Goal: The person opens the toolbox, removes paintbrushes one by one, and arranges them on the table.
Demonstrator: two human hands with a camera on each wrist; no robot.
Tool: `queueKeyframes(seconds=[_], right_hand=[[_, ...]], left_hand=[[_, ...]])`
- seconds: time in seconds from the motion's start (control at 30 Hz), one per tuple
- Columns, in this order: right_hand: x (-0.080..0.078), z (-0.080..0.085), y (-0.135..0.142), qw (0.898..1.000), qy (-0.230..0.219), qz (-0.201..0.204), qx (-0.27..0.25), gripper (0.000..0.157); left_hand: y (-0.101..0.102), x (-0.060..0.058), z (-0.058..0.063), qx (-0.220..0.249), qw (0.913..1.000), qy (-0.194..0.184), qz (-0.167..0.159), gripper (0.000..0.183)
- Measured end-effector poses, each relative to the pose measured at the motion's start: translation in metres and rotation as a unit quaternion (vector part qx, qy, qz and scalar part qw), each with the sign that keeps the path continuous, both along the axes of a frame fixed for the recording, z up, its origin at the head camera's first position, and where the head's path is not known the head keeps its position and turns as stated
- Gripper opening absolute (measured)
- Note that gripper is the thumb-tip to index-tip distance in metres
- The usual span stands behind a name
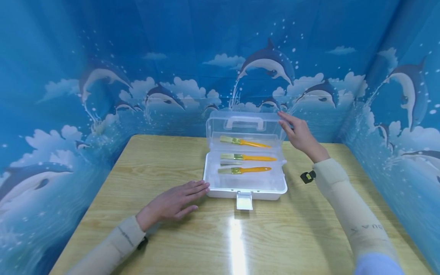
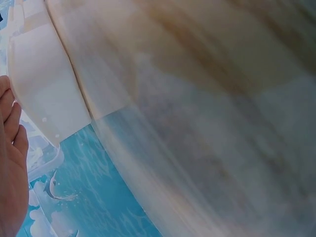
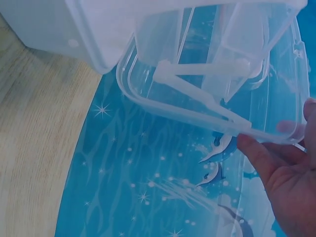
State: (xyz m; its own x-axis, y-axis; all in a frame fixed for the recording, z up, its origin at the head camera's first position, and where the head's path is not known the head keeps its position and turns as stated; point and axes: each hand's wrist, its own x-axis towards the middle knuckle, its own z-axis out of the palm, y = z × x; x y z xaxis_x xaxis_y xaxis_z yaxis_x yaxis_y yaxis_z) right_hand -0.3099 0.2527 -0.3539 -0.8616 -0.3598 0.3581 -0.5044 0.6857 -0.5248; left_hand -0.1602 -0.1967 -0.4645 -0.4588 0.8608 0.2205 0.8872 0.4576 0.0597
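A white plastic box (image 1: 225,193) lies on the table, its clear lid (image 1: 214,128) raised at the back. Flat brushes with orange handles show in it: a front brush (image 1: 254,169), a middle brush (image 1: 258,157) and a rear brush (image 1: 252,143) seen against the lid; whether the rear one is a reflection I cannot tell. My right hand (image 1: 300,135) pinches the lid's right edge, with fingertips seen through the clear plastic in the right wrist view. With fingers straight, my left hand (image 1: 177,200) touches the box's front left corner.
A white latch (image 1: 244,201) hangs down at the box's front. The wooden table (image 1: 165,160) ends just behind the box, against a blue dolphin-print curtain (image 1: 192,57) that also rises at both sides. Inside the lid shows a white handle (image 1: 245,121).
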Motion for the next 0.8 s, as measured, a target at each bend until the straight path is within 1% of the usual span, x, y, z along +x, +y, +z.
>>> queueKeyframes(seconds=[0.2, 0.33, 0.53, 0.8], right_hand=[[-0.008, 0.002, 0.003, 1.0, -0.028, 0.009, -0.004, 0.052], [-0.013, 0.0, 0.006, 0.999, -0.035, 0.014, -0.008, 0.052], [-0.018, -0.004, 0.007, 0.999, -0.039, 0.003, -0.019, 0.054], [-0.025, -0.01, 0.007, 0.998, -0.03, -0.018, -0.05, 0.05]], left_hand=[[0.0, 0.0, 0.0, 0.005, 0.9998, 0.017, -0.007, 0.058], [0.0, 0.0, 0.0, 0.005, 0.9997, 0.021, -0.008, 0.057], [0.001, 0.001, 0.001, 0.001, 0.9999, 0.016, -0.003, 0.057], [0.001, 0.001, 0.001, 0.004, 0.9998, 0.022, -0.003, 0.056]])
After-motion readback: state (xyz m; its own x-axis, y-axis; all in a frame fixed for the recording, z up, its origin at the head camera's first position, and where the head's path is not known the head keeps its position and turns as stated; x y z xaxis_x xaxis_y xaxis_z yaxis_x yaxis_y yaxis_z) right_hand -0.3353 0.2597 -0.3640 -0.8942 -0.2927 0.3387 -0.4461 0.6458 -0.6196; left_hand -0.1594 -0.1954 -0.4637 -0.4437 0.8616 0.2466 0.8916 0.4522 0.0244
